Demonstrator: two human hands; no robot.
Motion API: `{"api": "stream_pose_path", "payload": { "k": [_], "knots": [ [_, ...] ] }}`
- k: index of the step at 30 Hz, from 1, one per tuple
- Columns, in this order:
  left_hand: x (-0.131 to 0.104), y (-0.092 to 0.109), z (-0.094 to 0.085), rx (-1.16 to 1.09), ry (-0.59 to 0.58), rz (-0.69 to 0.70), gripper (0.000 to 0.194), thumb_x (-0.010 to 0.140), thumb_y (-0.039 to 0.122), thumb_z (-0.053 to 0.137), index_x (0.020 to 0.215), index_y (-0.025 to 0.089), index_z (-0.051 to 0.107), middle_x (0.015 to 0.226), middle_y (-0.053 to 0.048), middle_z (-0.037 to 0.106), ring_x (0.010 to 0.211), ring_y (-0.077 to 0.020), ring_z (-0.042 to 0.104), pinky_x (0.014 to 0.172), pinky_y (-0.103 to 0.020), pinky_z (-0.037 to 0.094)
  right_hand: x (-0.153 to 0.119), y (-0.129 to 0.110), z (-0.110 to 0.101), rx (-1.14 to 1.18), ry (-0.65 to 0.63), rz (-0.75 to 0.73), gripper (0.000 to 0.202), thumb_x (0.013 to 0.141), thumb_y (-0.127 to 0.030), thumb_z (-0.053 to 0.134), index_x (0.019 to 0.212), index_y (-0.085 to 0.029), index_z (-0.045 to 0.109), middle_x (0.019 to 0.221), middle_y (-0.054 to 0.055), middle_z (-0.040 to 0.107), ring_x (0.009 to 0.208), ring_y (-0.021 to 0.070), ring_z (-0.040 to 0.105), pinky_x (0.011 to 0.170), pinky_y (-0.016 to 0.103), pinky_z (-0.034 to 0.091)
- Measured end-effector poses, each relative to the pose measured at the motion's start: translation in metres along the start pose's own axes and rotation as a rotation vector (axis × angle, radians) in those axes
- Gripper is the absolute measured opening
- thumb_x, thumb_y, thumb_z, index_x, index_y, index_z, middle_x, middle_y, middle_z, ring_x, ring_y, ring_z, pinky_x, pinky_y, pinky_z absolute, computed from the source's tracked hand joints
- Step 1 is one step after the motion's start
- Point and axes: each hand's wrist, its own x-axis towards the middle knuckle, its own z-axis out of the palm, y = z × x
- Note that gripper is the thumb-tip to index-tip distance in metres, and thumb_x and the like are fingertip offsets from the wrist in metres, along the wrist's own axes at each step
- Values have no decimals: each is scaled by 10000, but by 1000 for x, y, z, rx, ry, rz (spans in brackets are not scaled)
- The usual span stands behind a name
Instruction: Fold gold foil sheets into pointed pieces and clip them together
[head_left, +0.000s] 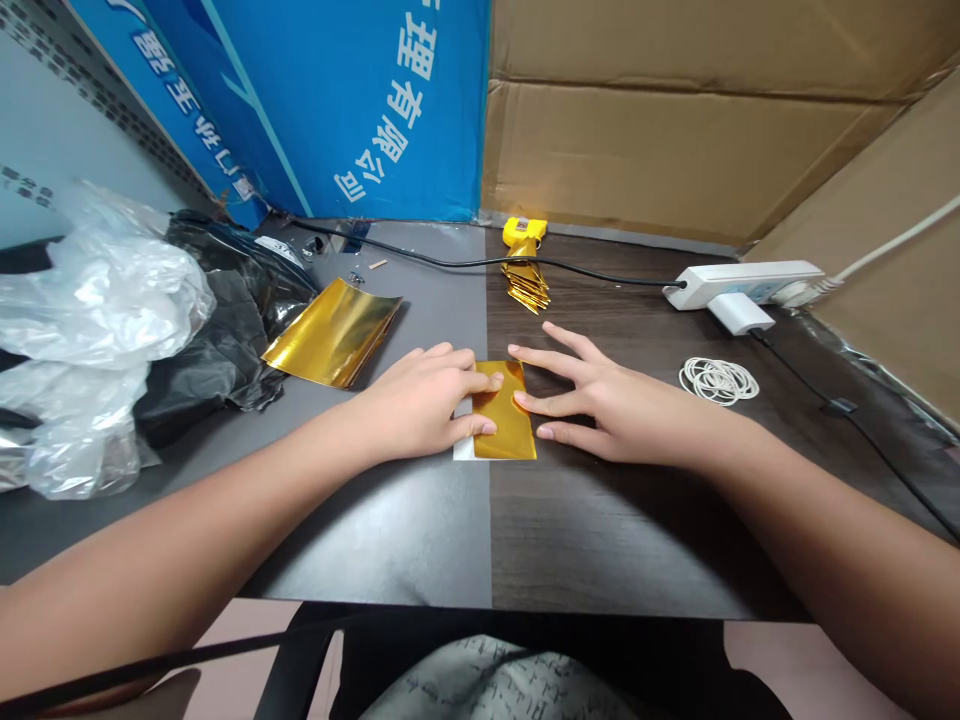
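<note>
A gold foil paper point(510, 425) with a shiny face lies folded on the table in front of me, a white strip showing along its left edge. My left hand point(427, 400) holds it down from the left, thumb and index finger on the foil and the other fingers curled. From the right, my right hand point(589, 395) reaches in with its fingers spread; some fingertips touch the foil's right edge. A stack of larger gold foil sheets point(334, 330) sits beyond my left hand, slightly curled up.
Folded gold pieces point(526, 285) lie at the back by a yellow tool point(523, 232). A black cable point(435, 262) runs to a white power strip point(742, 275). White rubber bands point(718, 381) are at right, plastic bags point(112, 300) at left. Cardboard point(615, 150) walls the back.
</note>
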Motion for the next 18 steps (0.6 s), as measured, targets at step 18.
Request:
{"api": "stream_pose_path", "payload": {
  "k": [18],
  "knots": [
    [2, -4, -2, 36, -16, 27, 426, 952, 481, 655, 1346, 319, 667, 1024, -59, 626, 988, -265, 576, 818, -366, 402, -14, -9, -13, 144, -165, -85, 556, 739, -177, 791, 1221, -449, 741, 1707, -68, 160, 1549, 514, 35, 1083, 843, 251]
  ]
}}
